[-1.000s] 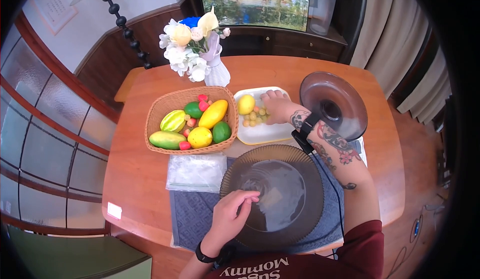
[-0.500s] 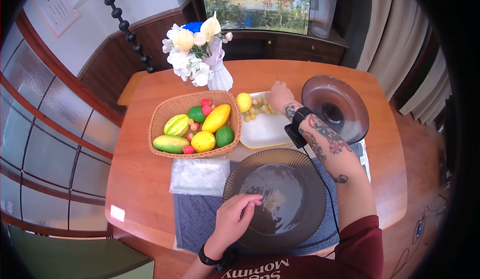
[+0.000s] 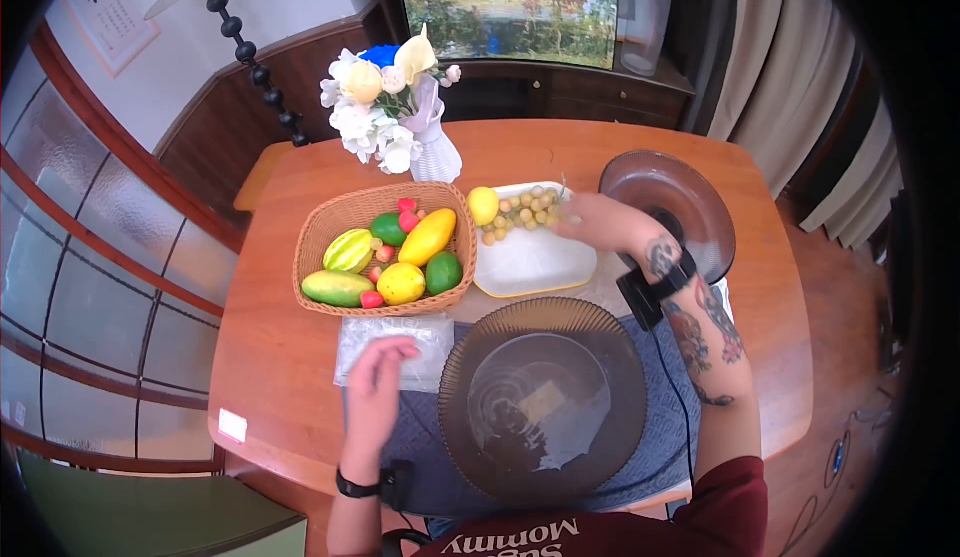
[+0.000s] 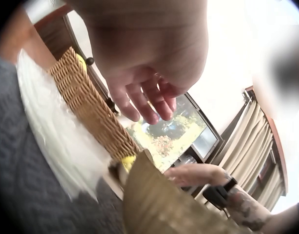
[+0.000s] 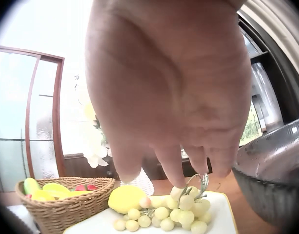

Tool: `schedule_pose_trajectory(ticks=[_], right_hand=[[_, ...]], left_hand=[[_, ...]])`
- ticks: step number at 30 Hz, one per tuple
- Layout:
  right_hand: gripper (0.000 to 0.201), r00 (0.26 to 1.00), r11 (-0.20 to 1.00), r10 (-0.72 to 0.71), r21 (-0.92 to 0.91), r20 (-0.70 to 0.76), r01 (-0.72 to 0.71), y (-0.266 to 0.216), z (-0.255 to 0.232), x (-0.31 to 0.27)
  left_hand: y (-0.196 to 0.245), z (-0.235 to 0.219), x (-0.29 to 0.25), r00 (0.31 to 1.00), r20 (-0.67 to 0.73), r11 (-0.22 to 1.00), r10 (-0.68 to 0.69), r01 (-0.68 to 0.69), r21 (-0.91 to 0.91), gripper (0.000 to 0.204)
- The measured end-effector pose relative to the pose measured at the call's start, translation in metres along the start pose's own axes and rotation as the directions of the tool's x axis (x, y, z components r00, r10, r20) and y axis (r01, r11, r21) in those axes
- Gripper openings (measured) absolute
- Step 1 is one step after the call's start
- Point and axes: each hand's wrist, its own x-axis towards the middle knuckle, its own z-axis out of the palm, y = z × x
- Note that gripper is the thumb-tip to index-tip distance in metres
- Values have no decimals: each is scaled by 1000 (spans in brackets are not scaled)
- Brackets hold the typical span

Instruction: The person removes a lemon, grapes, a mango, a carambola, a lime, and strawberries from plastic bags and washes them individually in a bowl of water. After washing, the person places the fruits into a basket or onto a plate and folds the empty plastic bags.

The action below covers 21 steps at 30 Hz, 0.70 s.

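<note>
My right hand (image 3: 605,221) is at the right edge of a white tray (image 3: 535,267), its fingers extended and holding nothing. Close by its fingertips, a bunch of pale green grapes (image 5: 184,214) lies across the back of the tray, its wiry stem sticking up. A lemon (image 5: 127,199) sits at the bunch's left end. The left hand (image 3: 375,382) hovers over a clear plastic bag (image 3: 425,342) on the near left, fingers loosely bent with nothing in them. Just right of it, a wide ribbed dark-glass bowl (image 3: 462,397) with water stands on a grey-blue towel (image 3: 425,457).
A wicker basket (image 3: 312,242) of assorted fruit stands left of the tray. Behind it rises a white vase (image 3: 437,155) of flowers. A second dark-glass bowl (image 3: 700,192) sits at the back right, beside the right forearm. A cable (image 3: 672,377) trails from the right wrist.
My right hand has come off the grapes and moved right, leaving the bunch spread across the tray. The left hand has shifted left and up, from over the water bowl to above the plastic bag.
</note>
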Motion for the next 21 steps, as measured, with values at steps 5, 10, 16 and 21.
schedule_pose_trajectory(ticks=[5,10,16,21], right_hand=[[34,903,863,-339,295,-264,410,2,34,-59],[31,886,739,-452,513,-101,436,-14,60,-125],[31,931,709,-360,630,-62,316,-14,79,-173],[29,965,645,-254,732,-66,220,-10,99,-190]], left_hand=[[-21,-42,57,985,-147,975,90,-57,213,22],[-38,-71,104,942,-108,783,318,-197,590,34],[-71,-110,136,960,242,669,143,-274,691,48],[-45,-110,135,968,218,603,-124,-101,791,50]])
